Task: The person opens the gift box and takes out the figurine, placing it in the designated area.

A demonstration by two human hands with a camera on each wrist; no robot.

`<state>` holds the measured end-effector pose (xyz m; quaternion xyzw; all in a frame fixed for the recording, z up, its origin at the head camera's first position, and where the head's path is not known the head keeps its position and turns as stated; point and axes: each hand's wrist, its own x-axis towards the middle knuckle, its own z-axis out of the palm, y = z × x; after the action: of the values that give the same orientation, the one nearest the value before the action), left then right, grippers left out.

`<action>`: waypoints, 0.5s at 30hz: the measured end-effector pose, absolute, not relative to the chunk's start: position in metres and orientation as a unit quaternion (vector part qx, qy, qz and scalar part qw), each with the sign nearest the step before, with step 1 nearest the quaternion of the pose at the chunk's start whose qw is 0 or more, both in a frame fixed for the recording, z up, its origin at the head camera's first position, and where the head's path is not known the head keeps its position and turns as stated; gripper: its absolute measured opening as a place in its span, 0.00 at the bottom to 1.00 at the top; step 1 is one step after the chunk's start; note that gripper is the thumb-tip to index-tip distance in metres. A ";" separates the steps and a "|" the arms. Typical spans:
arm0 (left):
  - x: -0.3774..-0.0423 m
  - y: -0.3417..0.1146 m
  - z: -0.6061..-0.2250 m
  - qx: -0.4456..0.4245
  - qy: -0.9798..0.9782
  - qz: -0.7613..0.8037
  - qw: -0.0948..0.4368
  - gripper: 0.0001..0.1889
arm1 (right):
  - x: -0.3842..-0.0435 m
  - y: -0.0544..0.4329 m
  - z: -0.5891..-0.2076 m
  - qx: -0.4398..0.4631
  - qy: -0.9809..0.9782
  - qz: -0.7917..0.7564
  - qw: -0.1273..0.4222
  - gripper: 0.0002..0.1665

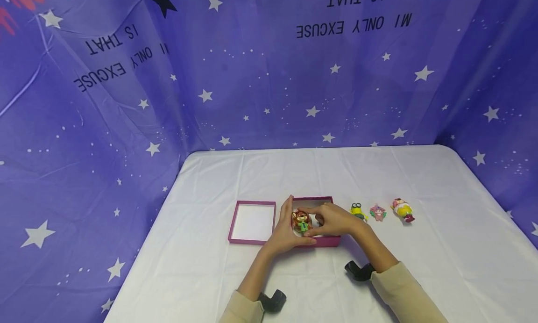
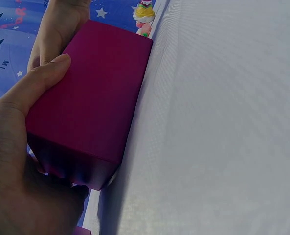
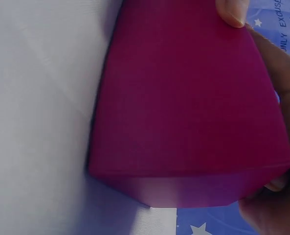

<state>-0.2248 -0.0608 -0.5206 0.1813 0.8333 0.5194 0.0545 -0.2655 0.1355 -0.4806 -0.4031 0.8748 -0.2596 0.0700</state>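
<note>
A magenta box (image 1: 328, 241) stands open-topped on the white table. My left hand (image 1: 282, 232) holds its left end, the fingers along the left wall and the thumb over the front face; in the left wrist view that thumb lies on the box (image 2: 91, 98). Inside the box, a fox figurine (image 1: 301, 222) with orange fur and a green shirt shows between my right thumb and index finger. My right hand (image 1: 336, 219) reaches in over the box's right side and pinches it. The right hand hides part of the box's inside. Plain magenta box sides (image 3: 184, 107) fill the right wrist view.
Left of the box lies a lid (image 1: 252, 242) with a magenta rim and white inside. To its right are a yellow-and-green figurine (image 1: 357, 211), a pink figurine (image 1: 378, 212) and a pink-and-yellow figurine (image 1: 403, 210). A starry purple curtain (image 1: 273, 80) surrounds the table (image 1: 454, 267).
</note>
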 end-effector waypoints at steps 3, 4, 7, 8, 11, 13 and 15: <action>-0.225 -0.061 -0.521 0.181 0.833 0.520 0.055 0.67 | -0.265 0.135 -0.483 -0.409 0.876 -0.253 0.045 0.44; -0.226 -0.061 -0.521 0.180 0.833 0.520 0.055 0.67 | -0.265 0.135 -0.484 -0.410 0.877 -0.249 0.033 0.44; -0.226 -0.061 -0.521 0.182 0.834 0.519 0.054 0.67 | -0.265 0.135 -0.486 -0.413 0.878 -0.242 0.006 0.44; -0.226 -0.061 -0.521 0.183 0.834 0.519 0.053 0.67 | -0.264 0.135 -0.486 -0.413 0.878 -0.242 0.001 0.43; -0.226 -0.061 -0.522 0.188 0.834 0.517 0.052 0.67 | -0.263 0.134 -0.488 -0.402 0.884 -0.237 -0.008 0.44; -0.227 -0.061 -0.522 0.191 0.833 0.516 0.050 0.67 | -0.263 0.133 -0.489 -0.393 0.890 -0.230 -0.014 0.44; -0.227 -0.061 -0.522 0.192 0.833 0.516 0.049 0.67 | -0.262 0.132 -0.490 -0.384 0.895 -0.225 -0.023 0.45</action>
<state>-0.2267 -0.0614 -0.5224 0.1924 0.8332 0.5161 0.0486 -0.2617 0.1321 -0.4903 -0.3843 0.8952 -0.2247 -0.0226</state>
